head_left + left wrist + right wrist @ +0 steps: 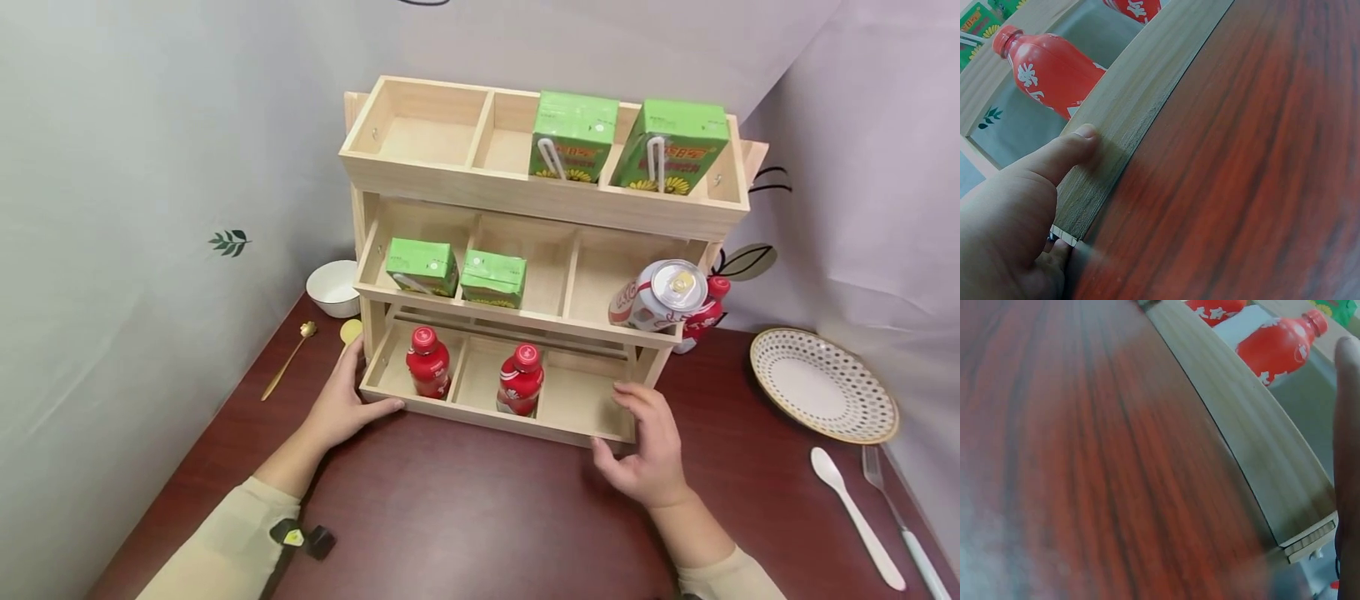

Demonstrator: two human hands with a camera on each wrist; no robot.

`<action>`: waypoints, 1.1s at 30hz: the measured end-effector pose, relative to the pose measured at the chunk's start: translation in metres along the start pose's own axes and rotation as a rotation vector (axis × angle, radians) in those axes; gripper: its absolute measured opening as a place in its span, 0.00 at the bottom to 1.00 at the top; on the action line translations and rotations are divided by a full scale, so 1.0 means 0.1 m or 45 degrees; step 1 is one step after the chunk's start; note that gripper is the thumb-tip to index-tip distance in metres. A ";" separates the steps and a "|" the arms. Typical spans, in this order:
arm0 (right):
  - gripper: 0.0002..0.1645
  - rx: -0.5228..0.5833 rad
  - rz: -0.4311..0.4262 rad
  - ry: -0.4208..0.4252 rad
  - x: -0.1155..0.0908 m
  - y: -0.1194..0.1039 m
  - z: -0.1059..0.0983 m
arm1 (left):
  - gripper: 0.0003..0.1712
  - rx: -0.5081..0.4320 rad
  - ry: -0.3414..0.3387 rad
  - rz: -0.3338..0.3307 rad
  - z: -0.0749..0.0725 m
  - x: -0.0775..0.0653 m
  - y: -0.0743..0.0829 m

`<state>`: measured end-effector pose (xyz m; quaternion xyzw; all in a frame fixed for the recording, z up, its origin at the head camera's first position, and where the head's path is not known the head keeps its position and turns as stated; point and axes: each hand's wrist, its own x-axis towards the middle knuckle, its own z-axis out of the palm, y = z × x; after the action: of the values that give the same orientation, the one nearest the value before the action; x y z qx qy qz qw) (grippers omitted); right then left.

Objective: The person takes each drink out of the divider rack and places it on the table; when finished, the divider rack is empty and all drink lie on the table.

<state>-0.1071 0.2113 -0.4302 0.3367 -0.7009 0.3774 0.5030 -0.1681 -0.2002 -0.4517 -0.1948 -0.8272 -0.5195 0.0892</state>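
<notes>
A three-tier wooden shelf stands on the dark red table. My left hand grips its lower left corner; in the left wrist view the thumb lies on the front board and the other fingers are mostly hidden round the side. At the lower right corner my right hand is spread, thumb apart from the fingers; whether it touches the wood I cannot tell. Two red bottles stand in the left and middle bottom compartments. The middle tier holds two green drink cartons and a tilted silver can.
Two more green cartons stand in the top tier. Behind the shelf's right side is another red bottle. Left lie a white bowl and a gold spoon. Right are a patterned plate, white spoon and fork.
</notes>
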 end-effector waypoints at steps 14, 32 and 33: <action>0.38 -0.120 0.075 -0.252 -0.16 0.05 0.11 | 0.65 0.023 -0.001 -0.008 0.00 -0.01 0.01; 0.45 -0.217 0.199 -0.378 -0.17 -0.06 0.40 | 0.65 0.070 -0.002 -0.022 0.00 0.01 0.02; 0.45 -0.221 0.196 -0.381 -0.17 -0.06 0.41 | 0.65 0.079 0.001 -0.020 0.01 0.01 0.03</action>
<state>-0.1159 0.1738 -0.4535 0.2899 -0.8215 0.2985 0.3898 -0.1678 -0.1980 -0.4495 -0.1851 -0.8443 -0.4945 0.0913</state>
